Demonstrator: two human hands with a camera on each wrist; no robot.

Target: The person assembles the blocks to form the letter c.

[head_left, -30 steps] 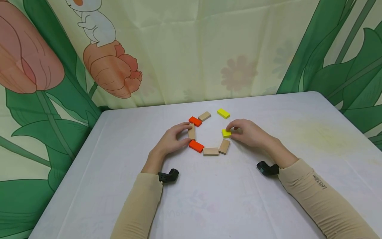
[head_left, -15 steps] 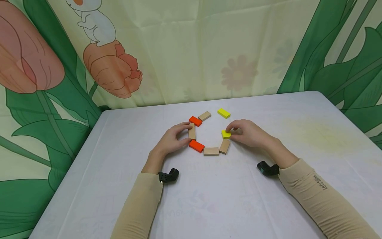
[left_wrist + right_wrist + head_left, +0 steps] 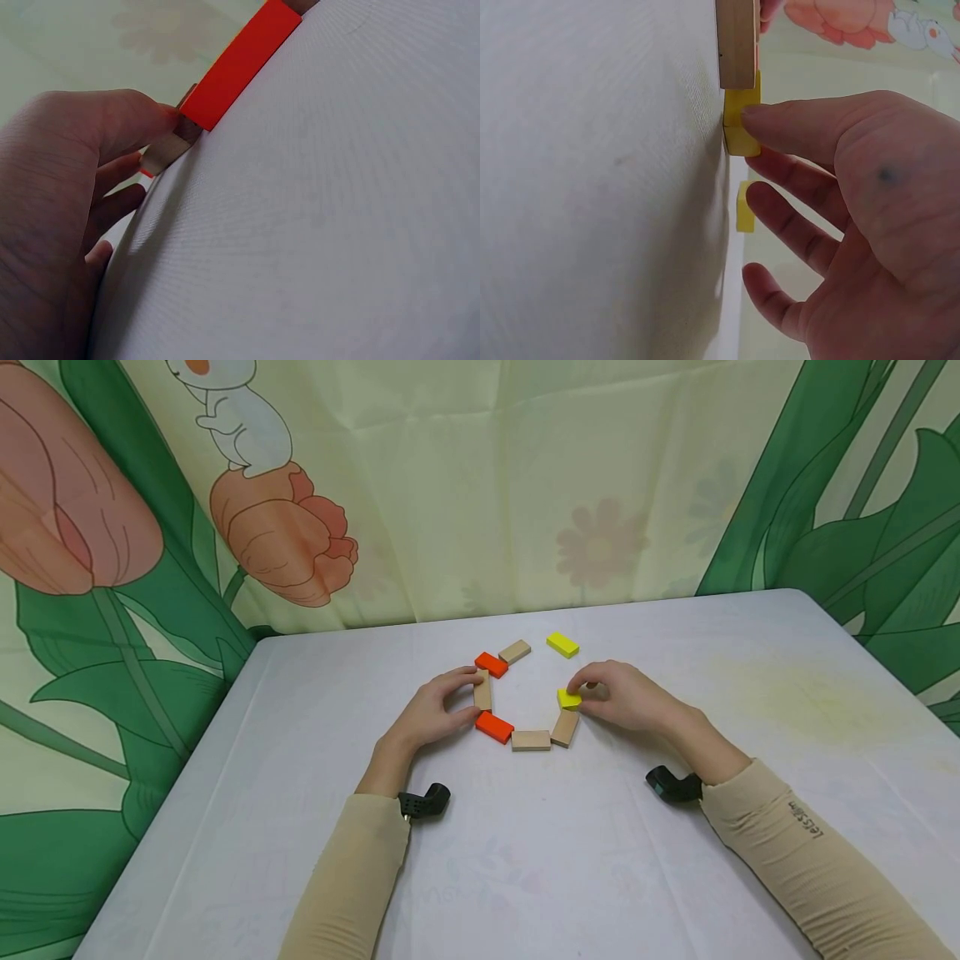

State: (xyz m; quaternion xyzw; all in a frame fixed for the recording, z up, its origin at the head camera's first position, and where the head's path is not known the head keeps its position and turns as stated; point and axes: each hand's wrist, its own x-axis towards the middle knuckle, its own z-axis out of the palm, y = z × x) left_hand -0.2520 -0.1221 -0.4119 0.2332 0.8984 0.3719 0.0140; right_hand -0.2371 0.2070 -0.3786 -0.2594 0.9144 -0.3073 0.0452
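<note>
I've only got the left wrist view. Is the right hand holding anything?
Observer: Yes, the right hand pinches a small yellow rectangular block between thumb and finger.
Operator: Is there any other yellow piece over there, and does it touch its neighbours?
Observer: A second yellow rectangular block lies farther back on the white cloth, apart from the other blocks.

pale creased cloth [image 3: 465, 510] is hanging behind | pink tulip [image 3: 82, 502], green leaves [image 3: 67, 868], white rabbit [image 3: 251, 431] are showing on it | white-covered desk [image 3: 480, 868] is standing in front
</note>
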